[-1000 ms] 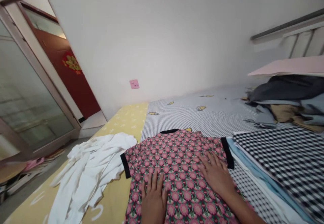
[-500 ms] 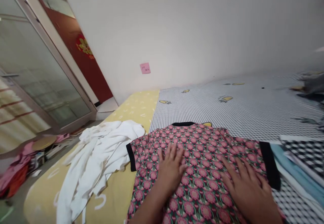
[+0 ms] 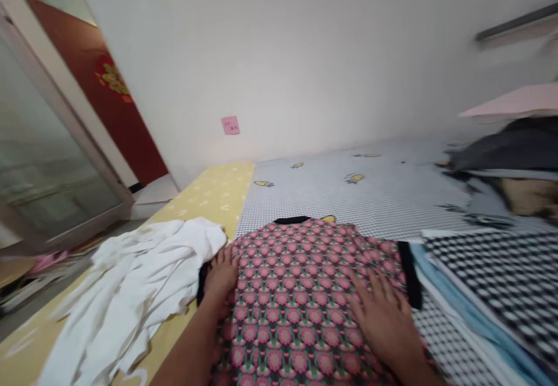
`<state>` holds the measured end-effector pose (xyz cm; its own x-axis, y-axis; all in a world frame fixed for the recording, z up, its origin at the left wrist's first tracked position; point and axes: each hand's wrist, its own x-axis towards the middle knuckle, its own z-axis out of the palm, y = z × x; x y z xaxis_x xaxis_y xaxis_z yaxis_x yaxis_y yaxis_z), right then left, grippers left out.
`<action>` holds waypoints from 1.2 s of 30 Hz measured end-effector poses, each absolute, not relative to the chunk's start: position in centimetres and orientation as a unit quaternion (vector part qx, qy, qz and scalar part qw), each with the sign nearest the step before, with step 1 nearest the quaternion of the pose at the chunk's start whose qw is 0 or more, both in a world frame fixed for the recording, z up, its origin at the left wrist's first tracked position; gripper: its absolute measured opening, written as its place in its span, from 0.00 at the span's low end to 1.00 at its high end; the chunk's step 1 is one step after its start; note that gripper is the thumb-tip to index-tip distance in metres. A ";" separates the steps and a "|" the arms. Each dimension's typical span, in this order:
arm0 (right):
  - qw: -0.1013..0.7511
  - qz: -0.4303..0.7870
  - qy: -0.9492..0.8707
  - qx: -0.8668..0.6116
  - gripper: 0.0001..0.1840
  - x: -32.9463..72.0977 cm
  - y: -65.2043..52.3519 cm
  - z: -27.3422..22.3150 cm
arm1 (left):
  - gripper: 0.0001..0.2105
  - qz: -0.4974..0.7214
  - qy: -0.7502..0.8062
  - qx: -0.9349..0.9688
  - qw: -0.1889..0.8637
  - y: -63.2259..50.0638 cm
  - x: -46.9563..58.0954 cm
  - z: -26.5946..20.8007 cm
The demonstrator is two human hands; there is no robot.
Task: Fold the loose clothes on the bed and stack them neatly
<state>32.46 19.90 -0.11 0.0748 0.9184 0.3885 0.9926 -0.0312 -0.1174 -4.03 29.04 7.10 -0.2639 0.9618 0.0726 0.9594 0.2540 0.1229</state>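
A short-sleeved shirt [image 3: 292, 299] with pink flowers and black trim lies spread out on the bed, its neckline toward the wall. My left hand [image 3: 221, 274] rests on the sleeve at the shirt's left side, fingers stretched out and partly covering the black cuff. Flat on the right part of the shirt lies my right hand [image 3: 383, 316], its fingers spread, just inward of the right sleeve. Neither hand grips anything. The shirt's lower end runs out of view at the bottom.
Left of the shirt is a crumpled white garment [image 3: 143, 281] on a yellow sheet [image 3: 222, 191]. Folded clothes [image 3: 492, 275], checked and light blue, lie at the right. Behind them sits a pile of dark clothing [image 3: 510, 147]. A wall [image 3: 305, 54] bounds the bed's far side.
My left hand has slid left from the middle of the shirt to its left sleeve. My right hand stays on the right part. The view has turned to the right, showing more clothes there.
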 end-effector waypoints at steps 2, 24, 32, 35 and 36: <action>0.154 -0.067 -0.667 -0.726 0.30 32.2 19.9 0.8 | 0.27 0.068 0.791 0.608 0.005 28.8 -2.3 8.2; 0.266 -0.058 -0.737 -0.619 0.29 28.2 22.5 9.0 | 0.25 0.043 0.664 0.728 -0.168 25.3 7.8 1.0; 0.133 0.025 -0.651 -0.747 0.29 34.6 30.6 3.9 | 0.25 0.058 0.656 0.736 -0.155 24.9 7.4 1.3; 0.138 0.021 -0.614 -0.777 0.31 36.5 32.2 3.2 | 0.25 0.059 0.659 0.736 -0.145 24.8 7.6 1.8; 0.136 0.022 -0.612 -0.778 0.31 36.5 32.3 3.3 | 0.25 0.057 0.661 0.735 -0.138 24.7 7.7 1.9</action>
<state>36.55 32.34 3.31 0.2488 0.9594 0.1329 0.9475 -0.2126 -0.2388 7.69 24.74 1.89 0.1186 0.9566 0.2663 0.9881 -0.0872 -0.1269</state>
